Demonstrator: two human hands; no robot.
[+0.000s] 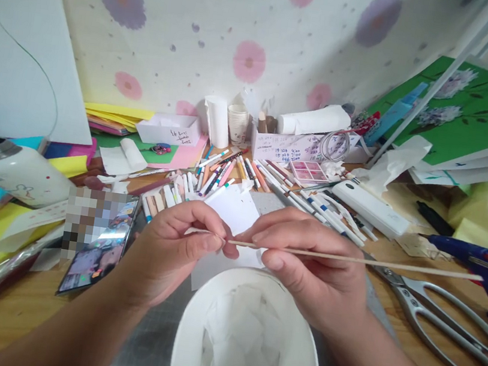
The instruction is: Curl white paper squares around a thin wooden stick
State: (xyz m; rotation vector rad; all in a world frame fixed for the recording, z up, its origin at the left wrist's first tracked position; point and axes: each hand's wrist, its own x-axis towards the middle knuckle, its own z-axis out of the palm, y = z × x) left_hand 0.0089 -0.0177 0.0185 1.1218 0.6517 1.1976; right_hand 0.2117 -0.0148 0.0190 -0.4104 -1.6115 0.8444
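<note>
A thin pale stick point(396, 266) lies nearly level across the middle, its free end reaching far to the right. My left hand point(180, 247) pinches its left end between thumb and forefinger. Just to the right, my right hand point(309, 265) holds the same stick between thumb and fingers. Both hands are above a white tub point(314, 362) with crumpled white paper point(245, 334) inside. Behind the fingers lies a white sheet point(234, 206).
Silver scissors point(417, 304) and a blue glue gun point(478, 258) lie right. A phone point(100, 254) and an open white bottle point(27, 177) are left. Many markers point(217, 176), a white box point(285, 146) and paper cups point(237, 124) stand behind the hands.
</note>
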